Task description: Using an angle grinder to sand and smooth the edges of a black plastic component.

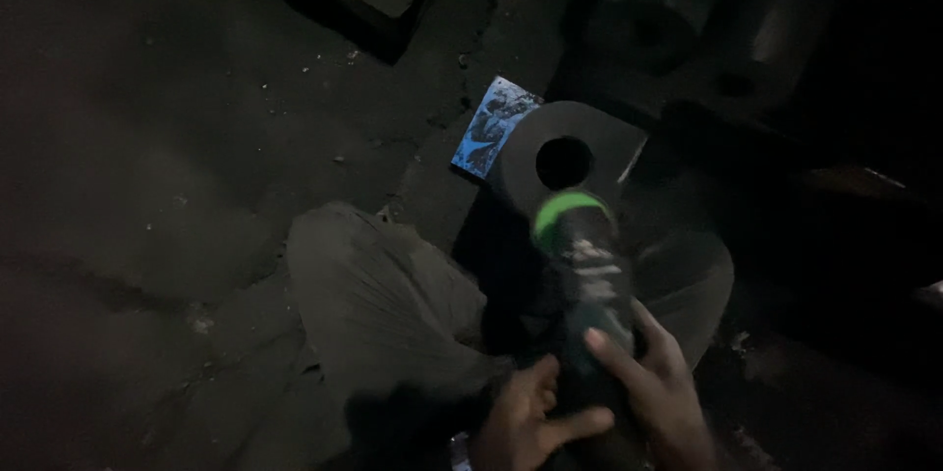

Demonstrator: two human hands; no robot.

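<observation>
Floor (pixel 177 137): dark, gritty, specked with pale debris in front of you | blue printed card (pixel 493 127) lies flat on it | dark cylinder with centre hole (pixel 580 152) rests just beside card | black frame (pixel 344 0) at far edge

left hand (pixel 526 412) + right hand (pixel 656 383): wrists cut off by bottom edge | bottle (pixel 589 284): blurred, base hidden behind fingers | dark cylinders (pixel 648 29) top right: lost in shadow | blue card (pixel 488 129): corner behind holed roll (pixel 575 152)
</observation>
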